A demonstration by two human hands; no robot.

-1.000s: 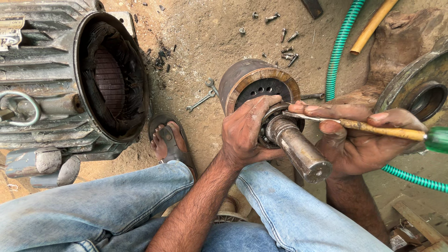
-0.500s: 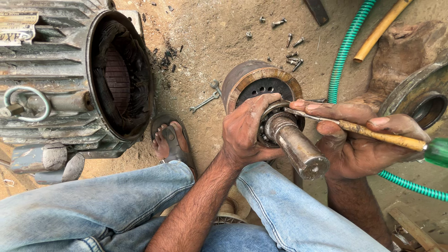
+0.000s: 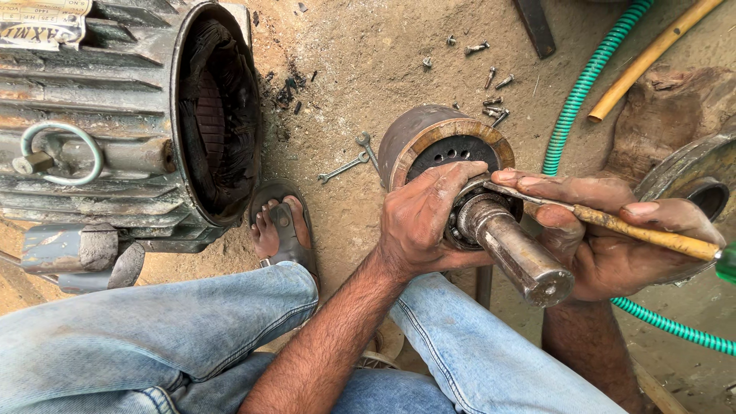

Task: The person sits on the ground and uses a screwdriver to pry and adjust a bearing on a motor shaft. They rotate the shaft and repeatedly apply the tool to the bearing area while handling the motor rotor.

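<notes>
The rotor, a rusty brown drum with a ring of small holes in its dark end face, stands on the dirt floor near the middle of the ground between the person's knees, its grey steel shaft jutting up toward the camera with a greasy bearing at its base. The left hand is closed over the bearing from the left, fingers curled across the top. The right hand wraps around from the right, gripping a screwdriver (yellowed shank, green handle end) whose tip lies against the bearing. An open motor housing lies at the floor's left edge; loose bolts and a green hose lie toward the top edge.
</notes>
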